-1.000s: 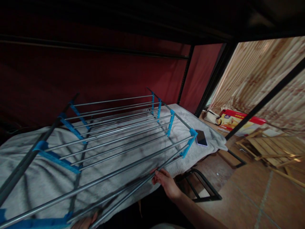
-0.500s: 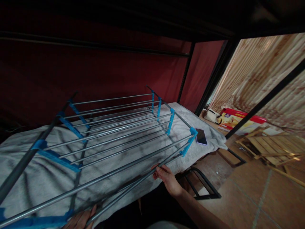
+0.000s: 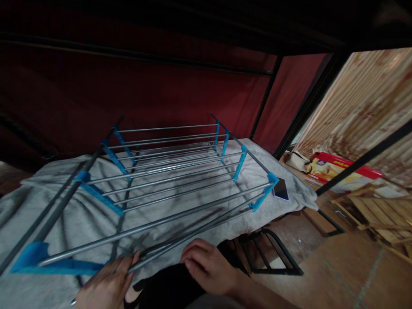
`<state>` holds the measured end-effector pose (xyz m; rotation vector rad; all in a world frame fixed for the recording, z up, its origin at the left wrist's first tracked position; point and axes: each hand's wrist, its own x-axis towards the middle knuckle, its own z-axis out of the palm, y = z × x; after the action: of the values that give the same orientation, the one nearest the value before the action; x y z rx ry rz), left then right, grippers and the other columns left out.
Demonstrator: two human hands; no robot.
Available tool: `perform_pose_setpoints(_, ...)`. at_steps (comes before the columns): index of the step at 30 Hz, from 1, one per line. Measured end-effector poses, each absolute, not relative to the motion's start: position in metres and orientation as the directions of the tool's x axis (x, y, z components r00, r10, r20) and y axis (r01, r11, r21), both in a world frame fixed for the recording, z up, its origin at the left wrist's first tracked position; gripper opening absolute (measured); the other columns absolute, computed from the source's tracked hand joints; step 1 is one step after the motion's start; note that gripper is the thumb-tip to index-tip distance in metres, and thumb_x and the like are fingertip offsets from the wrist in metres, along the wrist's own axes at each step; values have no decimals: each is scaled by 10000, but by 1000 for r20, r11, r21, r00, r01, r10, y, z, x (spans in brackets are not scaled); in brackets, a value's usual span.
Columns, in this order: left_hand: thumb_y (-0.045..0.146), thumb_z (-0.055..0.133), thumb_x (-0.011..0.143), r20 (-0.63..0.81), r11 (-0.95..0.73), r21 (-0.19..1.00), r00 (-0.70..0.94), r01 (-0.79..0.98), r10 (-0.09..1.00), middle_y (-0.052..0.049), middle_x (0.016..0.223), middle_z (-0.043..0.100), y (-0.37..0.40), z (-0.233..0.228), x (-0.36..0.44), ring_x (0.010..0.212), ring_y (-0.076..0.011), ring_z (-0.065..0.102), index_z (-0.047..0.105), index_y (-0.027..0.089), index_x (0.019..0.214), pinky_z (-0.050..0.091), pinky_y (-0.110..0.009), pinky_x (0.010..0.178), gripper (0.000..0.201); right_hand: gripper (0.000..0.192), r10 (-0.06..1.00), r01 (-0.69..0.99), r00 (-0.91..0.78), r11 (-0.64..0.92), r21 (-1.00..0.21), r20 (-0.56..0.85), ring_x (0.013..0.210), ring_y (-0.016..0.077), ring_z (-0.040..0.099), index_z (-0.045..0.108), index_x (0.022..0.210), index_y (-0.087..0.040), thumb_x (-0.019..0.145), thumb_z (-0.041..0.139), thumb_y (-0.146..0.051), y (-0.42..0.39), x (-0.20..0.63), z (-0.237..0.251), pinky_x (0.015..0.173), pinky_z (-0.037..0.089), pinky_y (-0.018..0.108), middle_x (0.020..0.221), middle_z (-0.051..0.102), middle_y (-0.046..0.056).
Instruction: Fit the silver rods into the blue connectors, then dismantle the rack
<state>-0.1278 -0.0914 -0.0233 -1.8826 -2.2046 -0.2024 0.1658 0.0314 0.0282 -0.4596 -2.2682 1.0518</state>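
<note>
Smooth grey metal rods on the drying rack (image 3: 180,171), faintly glossy, catching dull streaks of light. Bright blue plastic brackets (image 3: 96,195) clipped across them, matt, slightly scuffed. Underneath, soft grey cloth on the bed (image 3: 289,189), fleecy and wrinkled, no shine at all. Glossy dark glass on the phone (image 3: 280,189) at the cloth's edge. Black painted metal for the bed frame (image 3: 309,105), matt. Dark red fabric curtain (image 3: 180,92) behind, flat and dull. Off to the side, rusty corrugated metal sheet (image 3: 363,111), rough and blotched; pale bare wood slats (image 3: 380,210); glossy printed cardboard box (image 3: 344,169); smooth reddish floor tiles (image 3: 347,266).
</note>
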Motion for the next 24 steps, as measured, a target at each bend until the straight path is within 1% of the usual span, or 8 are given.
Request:
perform_pose_setpoints(3,188,465,913,239,187,-71,-166,980,957,-79,883,765,-89,-3,-109,784,-252,717,753,220,1018,488,-326,640,308,293,312,100,-834,897,-431,455,1205,179,542,588,1251,-184,987,462,-205,24,146,31,1101,398,355,1279,634,85)
perform_pose_setpoints(6,162,507,909,258,169,-74,-145,983,955,-77,822,744,-87,9,-95,760,-248,707,740,192,956,495,-329,644,240,403,303,230,-878,946,-227,371,1225,219,535,515,1373,-187,970,509,-193,24,126,25,1126,370,404,1322,616,92)
perform_pose_setpoints(12,208,514,949,405,193,-45,-158,980,900,-64,785,688,-92,18,-87,744,-236,661,670,173,861,486,-354,657,183,528,238,235,-942,971,-41,238,996,212,630,526,1371,-223,891,475,-10,39,104,25,930,471,373,1096,687,61)
perform_pose_setpoints(14,181,532,939,492,165,-48,-120,985,862,-88,907,697,-101,19,-84,875,-247,660,665,160,971,494,-382,779,138,515,217,219,-943,976,-20,254,990,209,634,527,1365,-224,900,464,-11,43,104,27,907,474,366,1102,683,63)
perform_pose_setpoints(16,123,544,918,593,144,-19,-105,989,798,-111,1050,685,-115,17,-82,1055,-257,630,633,159,1126,458,-418,936,229,484,204,210,-939,978,-9,276,986,205,638,524,1364,-218,922,457,-32,46,104,28,894,476,363,1103,682,66)
perform_pose_setpoints(18,94,555,896,693,145,86,-164,986,702,-112,1118,660,-128,12,-83,1146,-252,590,596,176,1197,413,-435,1018,315,468,192,201,-938,980,2,289,965,196,645,528,1355,-218,930,451,-39,49,104,28,884,479,356,1090,683,64)
perform_pose_setpoints(21,171,571,901,744,189,407,-445,894,499,-107,1141,634,-137,7,-93,1133,-245,577,586,191,1181,426,-422,1012,281,480,189,204,-935,979,19,300,933,188,653,529,1351,-225,921,445,-27,54,101,27,863,484,350,1073,685,60)
perform_pose_setpoints(24,330,512,958,540,140,794,-793,591,282,-90,1090,657,-126,9,-112,1045,-225,608,596,189,1143,470,-372,944,247,470,183,198,-935,980,20,304,929,182,657,522,1357,-222,932,439,-40,58,99,28,855,486,348,1058,686,54)
